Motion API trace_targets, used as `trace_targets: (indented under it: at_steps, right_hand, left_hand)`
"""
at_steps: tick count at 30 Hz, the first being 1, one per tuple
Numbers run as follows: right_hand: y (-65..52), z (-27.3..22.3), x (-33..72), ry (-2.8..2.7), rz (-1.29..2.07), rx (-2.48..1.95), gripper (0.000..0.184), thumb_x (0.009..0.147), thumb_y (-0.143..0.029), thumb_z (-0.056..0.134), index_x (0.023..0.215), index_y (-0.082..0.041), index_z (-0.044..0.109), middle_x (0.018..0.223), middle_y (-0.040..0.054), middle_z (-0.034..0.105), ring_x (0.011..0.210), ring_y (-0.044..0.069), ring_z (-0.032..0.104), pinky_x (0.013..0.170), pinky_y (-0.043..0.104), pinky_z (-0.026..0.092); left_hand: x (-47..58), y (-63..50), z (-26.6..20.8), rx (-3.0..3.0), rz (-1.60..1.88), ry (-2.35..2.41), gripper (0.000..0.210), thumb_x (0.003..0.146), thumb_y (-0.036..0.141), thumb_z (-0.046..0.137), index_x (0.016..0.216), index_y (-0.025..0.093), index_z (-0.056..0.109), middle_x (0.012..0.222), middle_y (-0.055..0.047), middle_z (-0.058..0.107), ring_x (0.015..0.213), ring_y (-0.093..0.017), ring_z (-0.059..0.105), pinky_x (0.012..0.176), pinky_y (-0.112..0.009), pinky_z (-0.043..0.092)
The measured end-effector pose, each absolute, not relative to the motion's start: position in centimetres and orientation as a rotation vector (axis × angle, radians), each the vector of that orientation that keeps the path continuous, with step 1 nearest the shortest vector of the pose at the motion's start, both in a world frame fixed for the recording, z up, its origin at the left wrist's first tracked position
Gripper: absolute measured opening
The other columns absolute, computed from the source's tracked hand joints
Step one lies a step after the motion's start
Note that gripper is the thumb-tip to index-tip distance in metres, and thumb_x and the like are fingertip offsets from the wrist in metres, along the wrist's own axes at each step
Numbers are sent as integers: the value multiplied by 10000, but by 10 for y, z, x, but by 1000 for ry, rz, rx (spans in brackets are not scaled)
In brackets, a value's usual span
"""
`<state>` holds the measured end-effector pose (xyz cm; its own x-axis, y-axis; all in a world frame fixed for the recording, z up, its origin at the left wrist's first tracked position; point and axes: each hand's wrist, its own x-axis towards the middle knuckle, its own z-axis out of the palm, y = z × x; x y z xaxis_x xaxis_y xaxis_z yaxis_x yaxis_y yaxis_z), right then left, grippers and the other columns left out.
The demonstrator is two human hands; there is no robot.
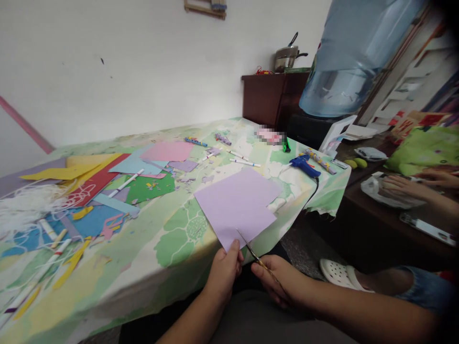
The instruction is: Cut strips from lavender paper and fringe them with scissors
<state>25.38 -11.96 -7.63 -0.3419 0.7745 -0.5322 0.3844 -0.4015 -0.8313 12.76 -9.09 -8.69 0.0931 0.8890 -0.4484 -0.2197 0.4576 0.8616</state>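
- Lilac paper sheet (233,200): landmark for all places here, lying over the near edge of the bench (143,277), in front of you.
- Your left hand (225,267) is closed on the sheet's near corner, thumb on top, fingers mostly underneath.
- Your right hand (276,279) is curled around the handles of the scissors (253,253); blade tip lies over the sheet's near part, just beside your left thumb. Can't tell how far apart the blades are.
- Done: the sheet's right edge has a step in it. Could be a cut-out or a second sheet overlapping; can't tell which.
- Left: most of the sheet looks whole, so I'd judge your cutting on it early. No freed lilac piece in your hands.
- Left of the sheet: green sheet (152,188), red sheet (109,179), tangled white string (28,205), plus loose scraps, so other paper looks already cut up.
- Beyond the sheet: white markers (245,163) and a small decorated roll (223,139), which looks finished.
- Right of and beyond the sheet: blue glue gun (304,167), lying on its side, out of your hands.
- Well right of the sheet: another person's hand (401,186), at a plastic bag (373,191).
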Motion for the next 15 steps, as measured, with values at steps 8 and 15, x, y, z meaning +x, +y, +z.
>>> trace_targets:
  at_steps: [8, 15]
  right_hand:
    - [-121, -84, 276, -1695, 1894, -1404, 459, 689, -615, 299, 572, -173, 332, 404, -77, 274, 322, 22, 231, 294, 152, 175]
    - [-116, -54, 320, -2156, 1447, -1135, 462, 696, -608, 291, 652, -155, 369, 615, -20, 319, 556, 80, 286, 469, 199, 277]
  left_hand:
    - [116, -90, -85, 567, 1048, 1051, 333, 644, 385, 526, 437, 145, 423, 277, 83, 305, 281, -26, 242, 346, -178, 152]
    - [51, -108, -77, 344, 1327, 938, 257, 623, 270, 573, 438, 142, 450, 312, 61, 357, 315, -38, 287, 337, -170, 216]
